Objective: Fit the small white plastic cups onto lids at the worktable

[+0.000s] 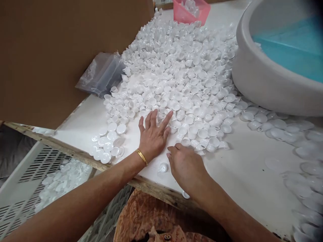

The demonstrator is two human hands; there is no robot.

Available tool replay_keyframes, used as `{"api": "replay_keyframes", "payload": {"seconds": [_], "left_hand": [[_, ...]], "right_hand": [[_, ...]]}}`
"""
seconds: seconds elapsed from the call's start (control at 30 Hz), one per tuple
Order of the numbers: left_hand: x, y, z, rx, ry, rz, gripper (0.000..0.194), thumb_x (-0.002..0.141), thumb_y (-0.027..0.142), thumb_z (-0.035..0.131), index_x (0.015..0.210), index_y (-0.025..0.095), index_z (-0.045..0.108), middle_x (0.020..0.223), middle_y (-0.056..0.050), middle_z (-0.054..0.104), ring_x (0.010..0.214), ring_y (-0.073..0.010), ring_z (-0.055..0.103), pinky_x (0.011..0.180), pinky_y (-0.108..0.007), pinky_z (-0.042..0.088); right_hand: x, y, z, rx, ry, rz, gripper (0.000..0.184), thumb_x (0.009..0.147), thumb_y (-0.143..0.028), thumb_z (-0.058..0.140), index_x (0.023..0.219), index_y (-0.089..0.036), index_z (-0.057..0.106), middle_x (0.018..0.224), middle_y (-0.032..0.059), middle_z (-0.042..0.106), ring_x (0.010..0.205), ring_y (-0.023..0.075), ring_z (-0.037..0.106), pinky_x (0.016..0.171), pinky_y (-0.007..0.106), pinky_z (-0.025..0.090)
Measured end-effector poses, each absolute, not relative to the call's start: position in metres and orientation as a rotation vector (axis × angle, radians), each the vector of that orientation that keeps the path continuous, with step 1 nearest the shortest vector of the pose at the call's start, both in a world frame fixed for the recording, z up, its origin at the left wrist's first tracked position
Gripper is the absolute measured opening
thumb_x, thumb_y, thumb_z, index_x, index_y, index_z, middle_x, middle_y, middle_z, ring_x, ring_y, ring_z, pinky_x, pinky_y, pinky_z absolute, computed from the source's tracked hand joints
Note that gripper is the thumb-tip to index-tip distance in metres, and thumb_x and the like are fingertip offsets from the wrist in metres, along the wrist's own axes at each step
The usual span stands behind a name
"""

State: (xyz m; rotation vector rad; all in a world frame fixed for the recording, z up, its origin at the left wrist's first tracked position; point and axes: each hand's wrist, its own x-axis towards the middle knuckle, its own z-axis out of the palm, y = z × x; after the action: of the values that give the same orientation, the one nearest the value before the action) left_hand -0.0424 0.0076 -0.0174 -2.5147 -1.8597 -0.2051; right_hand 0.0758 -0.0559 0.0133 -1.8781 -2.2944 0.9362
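Observation:
A large heap of small white plastic cups [181, 77] covers the white tabletop. My left hand [153, 136], with a gold bangle at its wrist, lies with fingers spread at the heap's near edge, touching some of the cups. Close beside it is my right hand [186, 164], its fingers curled in and the thumb near the index finger; whatever they hold, if anything, is hidden. One loose white cup [163, 167] rests on the table between my forearms. Left of my left hand sit several round flat white pieces [108, 143], close together near the table edge.
A big pale tub [267, 77] with blue inside stands at the right, with translucent round pieces [277, 129] around it. Beyond the heap is a pink container [186, 16]. Clear plastic bags [102, 74] lean by a brown cardboard panel [58, 57]. A white slatted crate [45, 164] sits below left.

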Motion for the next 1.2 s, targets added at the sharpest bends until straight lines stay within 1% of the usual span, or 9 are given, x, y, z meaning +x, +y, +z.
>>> {"api": "replay_keyframes", "payload": {"seconds": [0.17, 0.37, 0.53, 0.63, 0.73, 0.83, 0.9, 1.07, 1.2], "left_hand": [[-0.045, 0.011, -0.02, -2.497, -1.905, -0.238, 0.049, 0.091, 0.043, 0.031, 0.14, 0.038, 0.025, 0.145, -0.007, 0.024, 0.133, -0.0274, 0.021, 0.106, -0.052, 0.016], [-0.051, 0.007, -0.007, -2.385, -2.057, -0.355, 0.051, 0.092, 0.047, 0.02, 0.141, 0.033, 0.025, 0.144, -0.01, 0.024, 0.133, -0.031, 0.02, 0.104, -0.053, 0.016], [-0.076, 0.011, 0.006, -2.323, -1.98, -0.239, 0.06, 0.087, 0.062, 0.01, 0.139, 0.037, 0.025, 0.136, -0.009, 0.035, 0.123, -0.036, 0.031, 0.094, -0.055, 0.025], [-0.088, 0.016, 0.006, -2.316, -2.005, -0.084, 0.073, 0.084, 0.065, -0.003, 0.136, 0.028, 0.033, 0.108, -0.009, 0.056, 0.096, -0.0265, 0.05, 0.075, -0.039, 0.037], [-0.096, 0.02, 0.001, -2.29, -2.023, 0.036, 0.084, 0.08, 0.066, -0.015, 0.127, 0.027, 0.042, 0.086, -0.004, 0.061, 0.072, -0.0162, 0.051, 0.062, -0.027, 0.029], [-0.103, 0.021, -0.006, -2.268, -1.954, 0.036, 0.087, 0.078, 0.065, -0.018, 0.125, 0.026, 0.044, 0.076, -0.001, 0.061, 0.065, -0.0127, 0.047, 0.06, -0.024, 0.023], [-0.107, 0.019, -0.007, -2.259, -1.917, -0.01, 0.079, 0.084, 0.062, -0.012, 0.124, 0.025, 0.045, 0.078, -0.001, 0.063, 0.067, -0.0126, 0.049, 0.06, -0.023, 0.022], [-0.111, 0.014, 0.001, -2.326, -1.942, -0.031, 0.042, 0.094, 0.045, 0.026, 0.117, 0.024, 0.055, 0.091, -0.003, 0.068, 0.077, -0.0184, 0.058, 0.057, -0.024, 0.027], [-0.107, 0.007, 0.012, -2.328, -1.973, -0.309, 0.036, 0.092, 0.04, 0.033, 0.104, 0.023, 0.063, 0.09, -0.006, 0.068, 0.081, -0.0207, 0.06, 0.059, -0.027, 0.034]], "right_hand": [[0.082, -0.057, 0.025, -1.814, -2.33, 0.884, 0.019, 0.086, -0.014, 0.045, 0.088, -0.015, 0.063, 0.085, 0.0092, 0.062, 0.072, 0.0201, 0.059, 0.055, 0.029, 0.036], [0.127, -0.062, 0.032, -1.691, -1.866, 0.816, 0.021, 0.092, -0.023, 0.041, 0.09, -0.02, 0.062, 0.084, 0.0016, 0.063, 0.074, 0.0127, 0.058, 0.064, 0.023, 0.04], [0.236, -0.089, 0.021, -2.183, -1.491, 0.366, 0.018, 0.088, -0.022, 0.045, 0.093, -0.017, 0.062, 0.09, 0.0049, 0.064, 0.076, 0.0153, 0.059, 0.072, 0.026, 0.04], [0.281, -0.106, 0.017, -2.548, -1.452, 0.214, 0.021, 0.084, -0.027, 0.052, 0.098, -0.017, 0.062, 0.1, 0.0087, 0.062, 0.08, 0.019, 0.059, 0.071, 0.029, 0.039], [0.289, -0.11, 0.012, -2.643, -1.62, 0.338, 0.026, 0.079, -0.03, 0.06, 0.102, -0.018, 0.061, 0.104, 0.0083, 0.06, 0.09, 0.0214, 0.058, 0.072, 0.029, 0.038], [0.282, -0.107, 0.007, -2.648, -1.695, 0.378, 0.026, 0.075, -0.028, 0.063, 0.098, -0.017, 0.059, 0.103, 0.0084, 0.06, 0.094, 0.0216, 0.056, 0.073, 0.029, 0.038], [0.281, -0.106, 0.006, -2.673, -1.671, 0.38, 0.024, 0.074, -0.028, 0.064, 0.095, -0.016, 0.058, 0.098, 0.009, 0.061, 0.09, 0.0226, 0.058, 0.071, 0.03, 0.038], [0.274, -0.105, 0.017, -2.582, -1.531, 0.39, 0.014, 0.077, -0.028, 0.058, 0.089, -0.021, 0.056, 0.084, 0.0059, 0.064, 0.078, 0.0228, 0.059, 0.065, 0.033, 0.04], [0.209, -0.099, 0.036, -1.882, -1.449, 0.948, 0.019, 0.08, -0.033, 0.056, 0.093, -0.02, 0.056, 0.084, 0.0049, 0.062, 0.075, 0.0167, 0.059, 0.066, 0.03, 0.048]]}}
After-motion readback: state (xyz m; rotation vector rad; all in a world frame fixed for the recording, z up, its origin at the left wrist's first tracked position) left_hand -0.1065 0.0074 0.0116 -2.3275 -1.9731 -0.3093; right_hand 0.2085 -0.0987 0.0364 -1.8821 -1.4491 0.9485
